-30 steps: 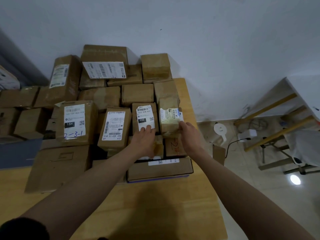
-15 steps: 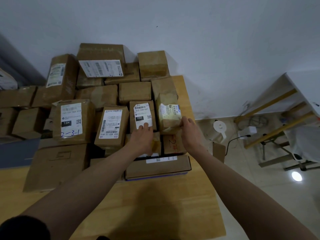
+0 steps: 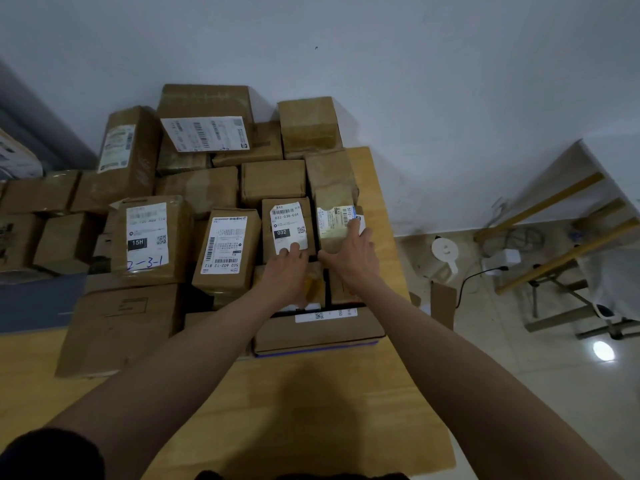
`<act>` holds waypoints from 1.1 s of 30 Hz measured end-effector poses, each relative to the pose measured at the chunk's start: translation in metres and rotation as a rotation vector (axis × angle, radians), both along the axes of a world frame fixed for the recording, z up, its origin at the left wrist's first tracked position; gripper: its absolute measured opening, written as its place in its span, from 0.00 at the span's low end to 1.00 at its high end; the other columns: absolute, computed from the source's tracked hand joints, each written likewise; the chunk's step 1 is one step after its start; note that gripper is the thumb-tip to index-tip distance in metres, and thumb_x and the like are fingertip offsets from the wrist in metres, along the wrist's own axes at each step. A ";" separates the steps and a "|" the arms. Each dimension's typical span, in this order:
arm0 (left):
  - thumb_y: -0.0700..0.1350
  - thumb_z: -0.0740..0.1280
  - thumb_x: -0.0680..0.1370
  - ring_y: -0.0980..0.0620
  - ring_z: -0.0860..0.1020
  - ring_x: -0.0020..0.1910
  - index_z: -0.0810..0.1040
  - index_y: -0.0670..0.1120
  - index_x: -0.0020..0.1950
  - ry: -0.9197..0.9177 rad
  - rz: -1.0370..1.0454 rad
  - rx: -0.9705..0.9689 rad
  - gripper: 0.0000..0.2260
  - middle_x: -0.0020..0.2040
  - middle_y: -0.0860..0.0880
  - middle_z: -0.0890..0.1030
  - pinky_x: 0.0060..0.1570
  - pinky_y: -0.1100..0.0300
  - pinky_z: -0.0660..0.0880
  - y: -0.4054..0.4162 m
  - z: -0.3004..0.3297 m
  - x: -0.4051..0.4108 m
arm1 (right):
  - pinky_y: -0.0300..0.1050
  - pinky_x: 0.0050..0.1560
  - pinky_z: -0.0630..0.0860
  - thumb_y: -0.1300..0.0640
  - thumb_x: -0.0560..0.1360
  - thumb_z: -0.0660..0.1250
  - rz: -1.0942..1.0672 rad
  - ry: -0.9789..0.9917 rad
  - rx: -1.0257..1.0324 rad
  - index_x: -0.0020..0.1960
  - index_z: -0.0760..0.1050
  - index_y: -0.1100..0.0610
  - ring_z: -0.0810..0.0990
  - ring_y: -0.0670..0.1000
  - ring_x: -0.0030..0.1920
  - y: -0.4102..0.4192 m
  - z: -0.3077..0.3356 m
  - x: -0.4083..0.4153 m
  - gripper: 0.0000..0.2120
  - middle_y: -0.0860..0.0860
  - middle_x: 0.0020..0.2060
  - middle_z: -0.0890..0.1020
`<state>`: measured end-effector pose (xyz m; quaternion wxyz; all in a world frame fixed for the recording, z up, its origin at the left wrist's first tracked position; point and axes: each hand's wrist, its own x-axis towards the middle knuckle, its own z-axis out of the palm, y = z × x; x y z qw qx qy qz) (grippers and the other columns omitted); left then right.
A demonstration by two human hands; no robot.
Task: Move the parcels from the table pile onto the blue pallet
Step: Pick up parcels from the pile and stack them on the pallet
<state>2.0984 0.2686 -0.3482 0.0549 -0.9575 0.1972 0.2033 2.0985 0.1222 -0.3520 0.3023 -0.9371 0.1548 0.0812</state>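
Two hands are reaching into the pile: our left hand (image 3: 288,268) is resting on the near edge of the parcel labelled 032 (image 3: 288,226), fingertips touching its white label, fingers fairly straight. Our right hand (image 3: 353,258) is lying over the near part of the narrow parcel (image 3: 335,202) just right of it, fingers spread across its yellowed label and thumb stretched left along its near edge; we cannot tell whether this grip is closing round the box.

Roughly twenty brown cardboard parcels are stacked here, more than we can count exactly, since several are hidden under others. Five are showing white labels plainly: the large far box (image 3: 205,117), the tall leaning box (image 3: 129,150) at far left, the box marked 15H (image 3: 149,239) with blue handwriting, the box with the upside-down label (image 3: 227,249), and the 032 one. Most are wrapped in glossy tape. A flat carton (image 3: 318,332) is lying nearest us under our wrists.

The pile is sitting on a pale wooden desk (image 3: 298,410) against a grey-white wall (image 3: 415,81). On the right, the tiled floor (image 3: 502,375) is carrying one white kettle (image 3: 445,254) and a wooden-legged frame (image 3: 554,237).
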 end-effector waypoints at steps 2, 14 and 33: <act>0.56 0.80 0.62 0.45 0.70 0.62 0.65 0.44 0.70 -0.005 0.003 -0.003 0.43 0.65 0.44 0.67 0.56 0.52 0.74 0.000 0.001 0.002 | 0.59 0.55 0.77 0.43 0.68 0.74 -0.009 -0.017 -0.008 0.71 0.56 0.55 0.71 0.63 0.61 -0.003 0.001 -0.002 0.41 0.58 0.62 0.67; 0.48 0.80 0.66 0.43 0.71 0.62 0.63 0.41 0.70 -0.027 0.016 -0.049 0.40 0.66 0.42 0.66 0.56 0.51 0.75 -0.004 0.003 -0.003 | 0.58 0.57 0.77 0.45 0.69 0.76 0.128 0.053 -0.029 0.77 0.48 0.57 0.74 0.61 0.63 -0.030 0.001 -0.016 0.49 0.57 0.66 0.70; 0.44 0.73 0.74 0.47 0.79 0.56 0.69 0.44 0.66 -0.009 -0.040 0.219 0.23 0.58 0.46 0.79 0.44 0.55 0.75 0.032 -0.021 -0.093 | 0.48 0.50 0.72 0.56 0.78 0.67 0.300 0.382 -0.438 0.65 0.68 0.58 0.75 0.58 0.58 -0.021 -0.040 -0.110 0.18 0.58 0.62 0.70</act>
